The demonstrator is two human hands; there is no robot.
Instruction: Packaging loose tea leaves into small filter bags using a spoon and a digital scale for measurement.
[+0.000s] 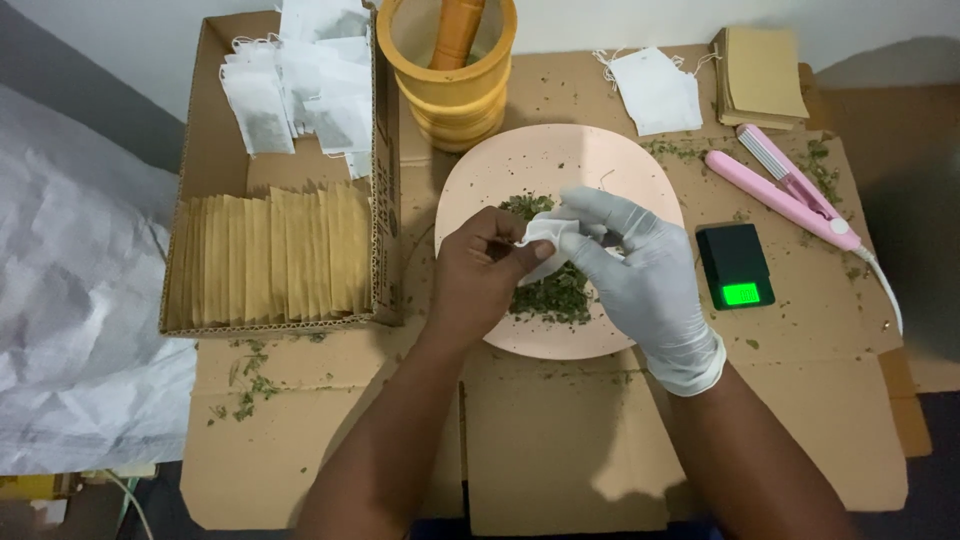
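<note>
A pale pink round plate (490, 175) lies on flattened cardboard and carries a heap of dried green chopped leaves (556, 296). Both hands meet above it. My bare left hand (478, 278) pinches one edge of a small white filter bag (549, 238). My right hand (640, 265), in a white glove, grips the same bag from the other side, with its fingers at the bag's mouth. The leaves lie directly under the bag and are partly hidden by my hands.
An open cardboard box (212, 150) at left holds a row of tan envelopes (270, 255) and several white filter bags (300, 85). Behind the plate stands a yellow wooden mortar with pestle (452, 60). At right: a small black scale (736, 265), pink sealing tongs (785, 190), more bags (655, 90), envelopes (760, 75).
</note>
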